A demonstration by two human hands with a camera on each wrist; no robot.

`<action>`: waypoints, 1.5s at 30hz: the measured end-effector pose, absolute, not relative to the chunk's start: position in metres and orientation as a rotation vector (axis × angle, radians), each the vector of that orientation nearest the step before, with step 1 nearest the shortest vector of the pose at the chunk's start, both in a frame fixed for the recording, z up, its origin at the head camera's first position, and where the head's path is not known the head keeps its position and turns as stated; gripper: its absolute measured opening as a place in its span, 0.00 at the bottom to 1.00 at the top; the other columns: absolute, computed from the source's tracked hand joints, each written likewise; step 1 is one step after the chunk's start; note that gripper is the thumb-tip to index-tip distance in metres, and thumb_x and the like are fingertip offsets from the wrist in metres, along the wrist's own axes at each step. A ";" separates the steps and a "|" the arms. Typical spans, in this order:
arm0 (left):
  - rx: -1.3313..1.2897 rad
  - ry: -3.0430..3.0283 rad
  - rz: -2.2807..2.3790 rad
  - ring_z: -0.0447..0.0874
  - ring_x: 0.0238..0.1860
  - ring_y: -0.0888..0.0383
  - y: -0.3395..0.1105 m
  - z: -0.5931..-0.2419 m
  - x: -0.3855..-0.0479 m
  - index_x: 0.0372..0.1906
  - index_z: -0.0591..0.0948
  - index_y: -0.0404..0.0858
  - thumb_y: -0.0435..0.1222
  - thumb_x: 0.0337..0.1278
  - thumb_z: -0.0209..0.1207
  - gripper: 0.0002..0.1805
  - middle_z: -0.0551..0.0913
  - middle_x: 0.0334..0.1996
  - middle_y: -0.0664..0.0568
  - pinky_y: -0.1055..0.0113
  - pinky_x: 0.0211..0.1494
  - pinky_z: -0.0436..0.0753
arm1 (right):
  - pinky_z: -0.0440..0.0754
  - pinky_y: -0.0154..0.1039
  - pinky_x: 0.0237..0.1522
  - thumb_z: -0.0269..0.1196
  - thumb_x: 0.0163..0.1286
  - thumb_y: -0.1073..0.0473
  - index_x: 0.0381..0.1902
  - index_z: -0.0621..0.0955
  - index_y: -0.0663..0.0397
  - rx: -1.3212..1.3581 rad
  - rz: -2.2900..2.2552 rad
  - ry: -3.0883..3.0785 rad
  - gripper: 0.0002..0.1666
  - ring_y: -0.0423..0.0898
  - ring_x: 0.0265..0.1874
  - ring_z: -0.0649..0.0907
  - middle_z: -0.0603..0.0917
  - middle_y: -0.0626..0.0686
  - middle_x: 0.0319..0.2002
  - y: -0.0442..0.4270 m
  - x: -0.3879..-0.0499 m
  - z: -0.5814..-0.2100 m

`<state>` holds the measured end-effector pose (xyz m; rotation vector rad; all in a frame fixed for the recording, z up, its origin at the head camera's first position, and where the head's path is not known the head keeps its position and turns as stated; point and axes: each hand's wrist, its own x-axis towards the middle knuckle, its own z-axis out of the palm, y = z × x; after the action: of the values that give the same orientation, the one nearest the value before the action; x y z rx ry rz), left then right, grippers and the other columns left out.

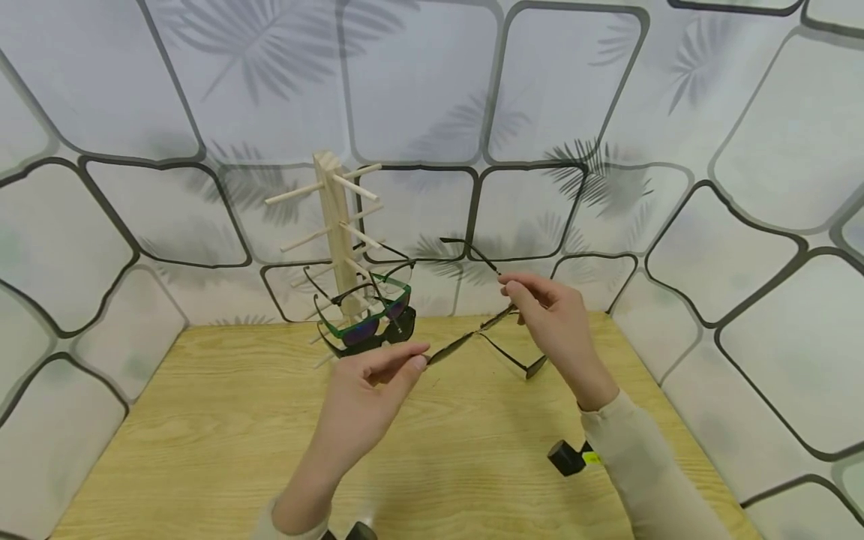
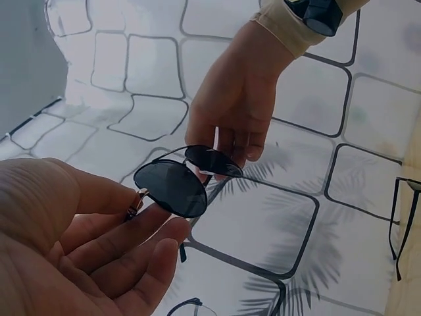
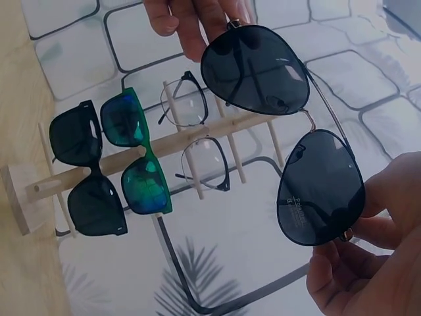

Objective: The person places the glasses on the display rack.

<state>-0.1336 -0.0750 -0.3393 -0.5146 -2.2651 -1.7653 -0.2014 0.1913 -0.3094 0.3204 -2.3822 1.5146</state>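
A pair of aviator sunglasses (image 3: 321,187) with dark lenses and a thin gold-toned bridge hangs in the air between both hands. My left hand (image 1: 361,394) pinches it at one hinge corner, thumb against fingers. At the opposite corner my right hand (image 1: 556,326) grips it the same way. One dark temple (image 1: 475,253) points away toward the wall. Left of the sunglasses stands a wooden display rack (image 1: 333,217) with pegs. On its lower pegs sit black sunglasses (image 3: 97,214), green-framed mirrored sunglasses (image 3: 146,174) and clear-lens glasses (image 3: 209,168).
Another dark-framed pair of glasses (image 1: 536,367) lies on the wood-grain table (image 1: 445,450), partly behind my right hand. Patterned fabric walls (image 1: 418,90) enclose the back and sides. A black device (image 1: 565,457) sits at the right wrist.
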 end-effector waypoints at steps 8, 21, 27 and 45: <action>-0.497 -2.194 -1.750 0.91 0.41 0.67 -0.088 -0.331 -0.138 0.53 0.91 0.41 0.35 0.70 0.68 0.11 0.94 0.44 0.49 0.71 0.38 0.83 | 0.83 0.36 0.34 0.59 0.83 0.47 0.59 0.88 0.46 0.353 1.507 -2.382 0.18 0.45 0.35 0.83 0.90 0.52 0.49 0.174 -0.214 -0.298; -0.335 -2.160 -1.806 0.93 0.41 0.67 -0.108 -0.308 -0.142 0.55 0.90 0.36 0.32 0.71 0.66 0.12 0.93 0.47 0.41 0.74 0.45 0.88 | 0.82 0.36 0.36 0.59 0.83 0.50 0.58 0.88 0.46 0.418 1.613 -2.342 0.17 0.46 0.35 0.80 0.89 0.52 0.49 0.143 -0.235 -0.282; -0.310 -2.153 -1.749 0.91 0.38 0.71 -0.116 -0.299 -0.147 0.55 0.90 0.37 0.33 0.72 0.65 0.12 0.93 0.46 0.40 0.75 0.40 0.87 | 0.82 0.36 0.35 0.59 0.83 0.50 0.59 0.88 0.46 0.434 1.621 -2.330 0.17 0.45 0.34 0.81 0.89 0.52 0.50 0.132 -0.243 -0.276; -0.257 -2.150 -1.769 0.92 0.36 0.70 -0.137 -0.295 -0.169 0.58 0.89 0.36 0.37 0.75 0.64 0.15 0.92 0.31 0.71 0.68 0.39 0.88 | 0.72 0.38 0.29 0.57 0.83 0.51 0.56 0.89 0.48 0.450 1.604 -2.330 0.18 0.46 0.23 0.74 0.88 0.52 0.38 0.105 -0.266 -0.264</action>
<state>-0.1694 -0.1371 -0.2946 -0.2567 -2.1500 -1.7691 -0.2665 0.1047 -0.2640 0.4499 -2.3304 1.6042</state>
